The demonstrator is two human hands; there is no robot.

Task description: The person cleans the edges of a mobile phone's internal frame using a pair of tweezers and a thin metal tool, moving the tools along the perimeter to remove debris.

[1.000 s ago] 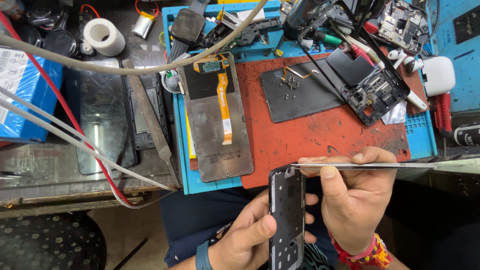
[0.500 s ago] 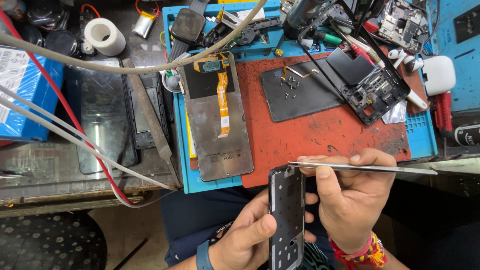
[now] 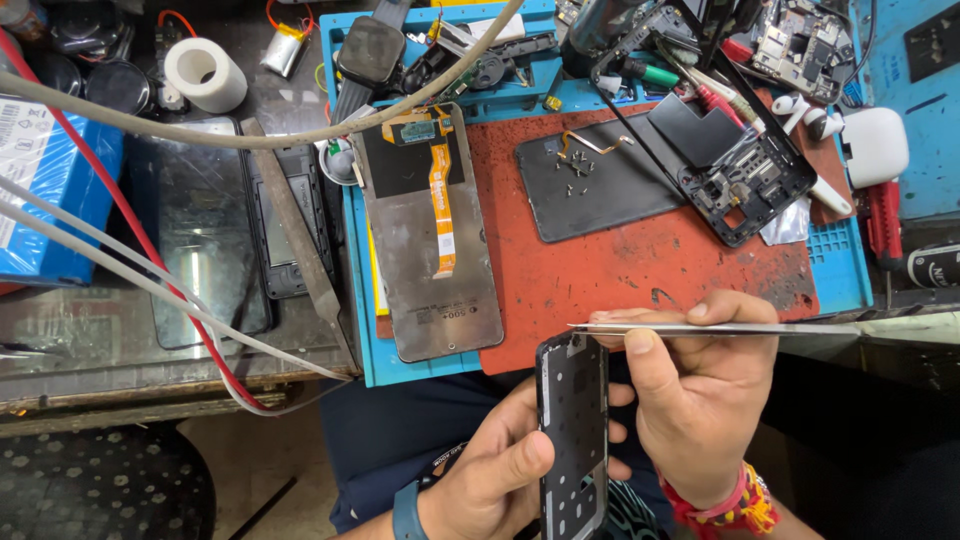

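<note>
1. our left hand [image 3: 500, 480] grips a dark phone frame [image 3: 573, 430] near us, below the near edge of the tabletop [image 3: 90, 330]; fingers are curled around its left edge and back, with the thumb on the front.
2. the phone frame stands on end in the picture: its long axis runs near to far, top end pointing away toward the red mat [image 3: 640, 260].
3. our right hand [image 3: 690, 400] sits just right of the phone frame, touching its right edge, and pinches long metal tweezers [image 3: 720, 328] between thumb and fingers.
4. the tweezers lie left to right, crossing the phone frame's long axis at a right angle; their tip rests at the frame's far right corner, and we cannot tell whether it touches.
5. so the right hand is the nearer one to that corner, while the left hand holds lower down, at the near half.
6. farther off on the red mat lies a grey screen panel [image 3: 430, 240] with an orange ribbon strip, well apart from both hands.
</note>
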